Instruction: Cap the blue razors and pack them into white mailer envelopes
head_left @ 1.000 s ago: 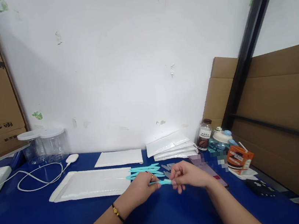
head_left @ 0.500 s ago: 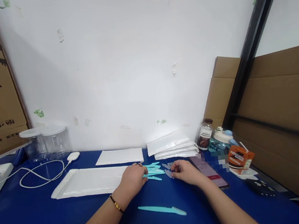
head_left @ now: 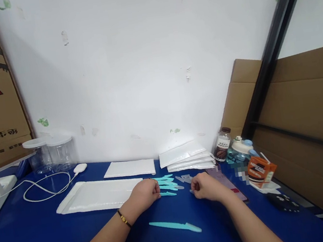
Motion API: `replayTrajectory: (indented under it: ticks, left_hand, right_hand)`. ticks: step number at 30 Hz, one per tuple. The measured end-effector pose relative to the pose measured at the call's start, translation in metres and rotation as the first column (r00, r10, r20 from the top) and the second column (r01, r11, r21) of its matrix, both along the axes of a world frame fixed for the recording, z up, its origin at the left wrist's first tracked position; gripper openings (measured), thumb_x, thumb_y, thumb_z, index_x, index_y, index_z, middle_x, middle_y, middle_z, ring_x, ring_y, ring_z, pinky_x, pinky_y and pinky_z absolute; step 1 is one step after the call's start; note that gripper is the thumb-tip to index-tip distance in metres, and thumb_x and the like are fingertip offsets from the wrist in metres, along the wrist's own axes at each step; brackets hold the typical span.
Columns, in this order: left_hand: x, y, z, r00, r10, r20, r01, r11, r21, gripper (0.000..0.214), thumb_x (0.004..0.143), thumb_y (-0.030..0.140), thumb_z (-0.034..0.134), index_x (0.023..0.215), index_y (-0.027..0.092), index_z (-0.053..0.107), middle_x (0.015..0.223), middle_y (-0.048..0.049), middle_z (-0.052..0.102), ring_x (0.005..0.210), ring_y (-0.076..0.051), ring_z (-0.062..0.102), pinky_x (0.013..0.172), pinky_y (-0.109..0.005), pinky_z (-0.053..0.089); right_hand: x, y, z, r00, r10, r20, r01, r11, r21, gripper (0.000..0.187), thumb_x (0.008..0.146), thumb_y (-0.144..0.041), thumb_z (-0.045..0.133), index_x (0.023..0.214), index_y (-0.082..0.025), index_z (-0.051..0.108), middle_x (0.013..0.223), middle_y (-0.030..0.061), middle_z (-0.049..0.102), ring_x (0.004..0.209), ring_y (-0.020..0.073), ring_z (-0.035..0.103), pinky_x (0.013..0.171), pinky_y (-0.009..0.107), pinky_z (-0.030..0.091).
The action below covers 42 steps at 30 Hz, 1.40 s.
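My left hand (head_left: pixel 144 192) is closed at the near side of several turquoise eyebrow razors (head_left: pixel 166 183), fanned out on the blue table. Its fingertips pinch the handle end of the nearest eyebrow razor (head_left: pixel 168 194), whose blade end points right. In the fingers of my right hand (head_left: pixel 208 186) is a small translucent blade cap (head_left: pixel 192 191), mostly hidden by the fingertips. Between the hands lie several loose clear blade caps (head_left: pixel 179 179). A single turquoise razor (head_left: pixel 175 226) rests apart, closer to me, with a cover over its blade.
A long white padded envelope (head_left: pixel 96 195) lies left of the razors. Behind are a white packet (head_left: pixel 129 168) and stacked white packets (head_left: pixel 186 156). To the right sit a phone (head_left: pixel 239 193), a brown-capped bottle (head_left: pixel 222 144) and an orange carton (head_left: pixel 260 171). Clear jars (head_left: pixel 61 155) and a white cable (head_left: pixel 44 197) occupy the left.
My right hand has moved slightly right, away from the razors, with a blade cap in its fingers. My left hand has shifted a little, with the nearest razor now apart from the others.
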<state>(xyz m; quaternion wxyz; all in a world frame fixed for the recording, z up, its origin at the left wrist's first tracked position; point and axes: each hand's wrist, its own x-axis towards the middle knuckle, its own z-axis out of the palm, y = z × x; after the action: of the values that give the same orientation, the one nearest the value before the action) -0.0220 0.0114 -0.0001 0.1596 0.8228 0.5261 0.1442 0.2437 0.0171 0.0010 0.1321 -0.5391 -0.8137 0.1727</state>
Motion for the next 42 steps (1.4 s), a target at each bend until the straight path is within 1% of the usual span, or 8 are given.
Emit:
replayTrajectory:
  ticks: [2,5,14,22,26,32,38,42]
  left_hand:
    - [0.001,0.0,0.001,1.0,-0.019,0.021,0.02,0.999,-0.025,0.006,0.069,0.025,0.057,0.07,0.021,0.062,0.069,0.0006,0.064,0.063,-0.014,0.055,0.052,-0.022,0.031]
    - [0.004,0.0,0.001,0.999,-0.032,0.029,0.032,0.999,-0.027,0.008,0.068,0.025,0.057,0.069,0.021,0.063,0.068,0.001,0.065,0.061,-0.013,0.055,0.052,-0.022,0.031]
    - [0.004,0.0,0.001,1.0,-0.008,0.025,0.01,0.998,-0.062,0.009,0.067,0.026,0.057,0.07,0.021,0.064,0.069,0.0017,0.066,0.062,-0.012,0.055,0.052,-0.021,0.031]
    - [0.004,0.004,-0.002,0.999,-0.025,0.037,0.029,0.992,-0.122,0.011,0.066,0.026,0.058,0.072,0.021,0.066,0.07,0.0016,0.068,0.062,-0.013,0.057,0.051,-0.02,0.032]
    - [0.004,0.003,-0.002,0.999,-0.031,0.037,0.034,0.995,-0.096,0.011,0.065,0.027,0.058,0.071,0.021,0.066,0.068,0.0017,0.067,0.061,-0.013,0.057,0.051,-0.02,0.032]
    - [0.004,0.003,-0.001,0.998,-0.038,0.051,0.043,0.992,-0.115,0.011,0.065,0.027,0.058,0.071,0.021,0.066,0.068,0.0018,0.068,0.061,-0.012,0.058,0.05,-0.02,0.032]
    - [0.008,0.002,-0.006,0.994,-0.054,0.098,0.066,0.99,-0.124,0.013,0.065,0.029,0.06,0.07,0.02,0.066,0.065,0.0019,0.066,0.057,-0.011,0.056,0.049,-0.019,0.032]
    - [0.012,0.0,-0.008,0.991,-0.054,0.119,0.071,0.987,-0.143,0.013,0.063,0.029,0.061,0.07,0.019,0.067,0.063,0.0019,0.065,0.057,-0.011,0.056,0.048,-0.018,0.032]
  right_hand:
    - [-0.004,-0.003,0.001,0.989,0.105,-0.107,-0.113,0.991,-0.071,0.016,0.065,-0.016,0.054,0.071,-0.017,0.069,0.065,0.0021,0.066,0.057,0.0138,0.056,0.052,0.021,0.039]
    - [-0.014,-0.006,0.001,0.967,0.164,-0.193,-0.18,0.982,-0.064,0.018,0.071,-0.019,0.052,0.075,-0.017,0.07,0.067,0.0014,0.066,0.06,0.0137,0.057,0.053,0.02,0.04]
    - [-0.025,-0.009,-0.002,0.966,0.203,-0.161,-0.195,0.979,0.065,0.016,0.073,-0.017,0.052,0.073,-0.019,0.068,0.065,-0.0007,0.063,0.057,0.0112,0.055,0.053,0.019,0.037]
    - [-0.027,-0.01,0.0,0.971,0.186,-0.149,-0.18,0.982,0.051,0.014,0.073,-0.017,0.053,0.073,-0.018,0.067,0.063,-0.0005,0.061,0.056,0.0107,0.052,0.052,0.019,0.035]
    - [-0.026,-0.009,-0.002,0.968,0.203,-0.147,-0.196,0.979,0.057,0.014,0.073,-0.018,0.053,0.073,-0.018,0.067,0.061,-0.0011,0.061,0.055,0.0101,0.051,0.052,0.019,0.035]
    - [-0.025,-0.009,-0.003,0.961,0.225,-0.158,-0.225,0.974,0.014,0.017,0.071,-0.014,0.051,0.071,-0.018,0.067,0.061,-0.0016,0.062,0.056,0.0103,0.052,0.052,0.019,0.036]
    - [-0.032,-0.011,-0.001,0.943,0.224,-0.245,-0.241,0.97,-0.041,0.02,0.068,-0.011,0.051,0.074,-0.018,0.069,0.068,-0.0008,0.066,0.061,0.0117,0.057,0.054,0.019,0.039]
    - [-0.035,-0.01,-0.007,0.939,0.17,-0.299,-0.221,0.965,-0.143,0.018,0.066,-0.011,0.053,0.075,-0.016,0.068,0.061,-0.0014,0.062,0.053,0.0097,0.053,0.047,0.017,0.037]
